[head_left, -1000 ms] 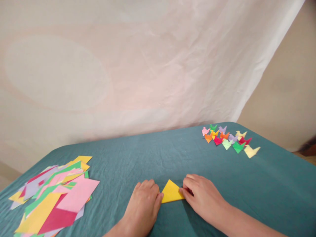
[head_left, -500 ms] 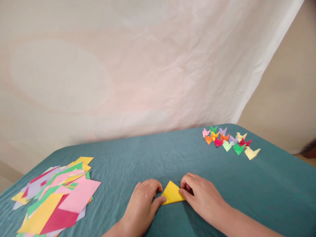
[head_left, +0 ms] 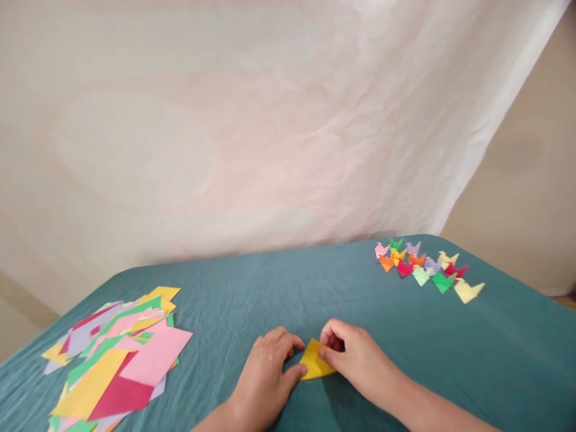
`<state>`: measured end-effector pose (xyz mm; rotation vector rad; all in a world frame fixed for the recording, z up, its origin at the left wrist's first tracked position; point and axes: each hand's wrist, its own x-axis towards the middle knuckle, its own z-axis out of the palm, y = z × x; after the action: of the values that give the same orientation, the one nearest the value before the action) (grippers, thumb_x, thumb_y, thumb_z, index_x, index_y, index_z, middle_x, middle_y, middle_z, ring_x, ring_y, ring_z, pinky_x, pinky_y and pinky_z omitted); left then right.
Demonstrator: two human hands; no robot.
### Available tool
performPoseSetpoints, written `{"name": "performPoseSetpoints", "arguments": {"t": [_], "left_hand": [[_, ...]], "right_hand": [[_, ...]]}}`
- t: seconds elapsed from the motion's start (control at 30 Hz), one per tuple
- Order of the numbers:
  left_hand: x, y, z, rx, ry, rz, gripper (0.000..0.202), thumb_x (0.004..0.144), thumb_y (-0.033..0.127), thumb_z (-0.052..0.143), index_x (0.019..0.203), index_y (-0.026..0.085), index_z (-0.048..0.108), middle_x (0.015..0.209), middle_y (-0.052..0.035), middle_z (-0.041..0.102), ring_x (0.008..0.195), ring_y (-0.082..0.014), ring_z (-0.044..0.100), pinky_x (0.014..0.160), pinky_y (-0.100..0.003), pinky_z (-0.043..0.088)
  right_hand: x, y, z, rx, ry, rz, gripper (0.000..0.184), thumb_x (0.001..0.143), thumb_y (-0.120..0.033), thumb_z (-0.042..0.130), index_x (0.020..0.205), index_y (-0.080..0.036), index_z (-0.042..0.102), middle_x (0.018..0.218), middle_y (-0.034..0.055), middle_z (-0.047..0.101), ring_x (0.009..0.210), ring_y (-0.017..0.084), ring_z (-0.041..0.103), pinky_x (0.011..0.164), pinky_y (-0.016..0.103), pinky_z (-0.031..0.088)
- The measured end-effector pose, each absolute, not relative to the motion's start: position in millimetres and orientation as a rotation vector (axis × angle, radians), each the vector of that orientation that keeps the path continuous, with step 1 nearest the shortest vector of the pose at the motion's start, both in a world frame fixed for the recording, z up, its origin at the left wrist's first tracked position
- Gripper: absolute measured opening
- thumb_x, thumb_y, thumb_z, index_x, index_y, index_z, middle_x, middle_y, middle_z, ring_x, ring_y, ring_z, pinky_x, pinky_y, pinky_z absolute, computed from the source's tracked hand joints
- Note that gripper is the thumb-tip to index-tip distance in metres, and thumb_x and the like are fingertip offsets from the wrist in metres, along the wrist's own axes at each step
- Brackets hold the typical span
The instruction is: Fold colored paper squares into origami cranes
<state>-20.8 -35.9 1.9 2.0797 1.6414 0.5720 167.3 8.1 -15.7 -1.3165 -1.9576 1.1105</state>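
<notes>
A small piece of yellow origami paper [head_left: 314, 362], folded into a triangle, lies on the table in front of me. At its left corner, the thumb of my left hand [head_left: 269, 375] presses the paper down, with the fingers curved beside it. My right hand [head_left: 357, 357] pinches the right part of the triangle between thumb and bent fingers, covering that corner.
A loose pile of coloured paper sheets [head_left: 157, 358] spreads over the left of the table. Several small folded paper birds [head_left: 423, 275] stand in rows at the far right. A dark green cloth [head_left: 252, 300] covers the table, and a pale sheet [head_left: 270, 150] hangs behind.
My right hand has shifted left over the paper, its thumb now further in on the triangle. The left hand keeps its place at the left corner. The view has turned slightly left.
</notes>
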Motion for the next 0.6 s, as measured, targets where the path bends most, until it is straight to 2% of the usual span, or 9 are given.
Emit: {"name": "performPoseSetpoints", "arguments": {"t": [0.07,0.17,0.3,0.47,0.6], "left_hand": [[-18.3,-28.2,7.8,2.002,1.579,0.606,0.022,0.075,0.023,0.059,0.097,0.021,0.065,0.09,-0.0023,0.062,0.085,-0.0177,0.055,0.076,-0.028,0.039],[-10.5,-14.6,14.7,1.758,1.383,0.634,0.025,0.083,0.033,0.05,0.092,0.017,0.067,0.085,-0.0032,0.065,0.08,-0.0172,0.058,0.071,-0.026,0.042],[3.9,-6.8,11.1,1.306,1.097,0.663,0.042,0.087,0.047,0.043,0.094,0.01,0.062,0.079,-0.0063,0.065,0.063,-0.0158,0.063,0.055,-0.023,0.044],[14.2,-15.0,-3.5,1.152,1.028,0.82,0.043,0.086,0.049,0.046,0.092,0.009,0.06,0.09,-0.0118,0.066,0.056,-0.0134,0.065,0.046,-0.019,0.04],[16.4,-18.5,-5.9,1.142,1.045,0.896,0.042,0.085,0.05,0.048,0.089,0.009,0.06,0.085,-0.0097,0.065,0.055,-0.0144,0.065,0.044,-0.019,0.039]], "right_hand": [[168.1,7.9,-10.9,-1.237,-1.867,1.222,0.006,0.074,-0.012,0.056,0.071,-0.018,0.056,0.065,-0.0027,0.057,0.062,0.011,0.052,0.057,0.02,0.038],[169.8,8.8,-2.1,-1.188,-1.765,1.24,0.003,0.075,-0.017,0.058,0.072,-0.017,0.057,0.065,-0.0031,0.056,0.062,0.011,0.051,0.057,0.019,0.039],[173.0,9.8,3.3,-1.156,-1.7,1.137,0.003,0.078,-0.019,0.058,0.079,-0.018,0.061,0.07,-0.0023,0.061,0.064,0.012,0.054,0.06,0.02,0.042],[175.9,10.5,-4.0,-1.052,-1.725,0.955,0.016,0.082,-0.018,0.056,0.092,-0.02,0.069,0.085,0.0018,0.067,0.079,0.014,0.062,0.071,0.022,0.047],[175.3,10.7,-9.2,-0.977,-1.782,0.825,0.023,0.085,-0.018,0.054,0.099,-0.023,0.071,0.087,0.0033,0.066,0.078,0.014,0.062,0.069,0.021,0.048]]}}
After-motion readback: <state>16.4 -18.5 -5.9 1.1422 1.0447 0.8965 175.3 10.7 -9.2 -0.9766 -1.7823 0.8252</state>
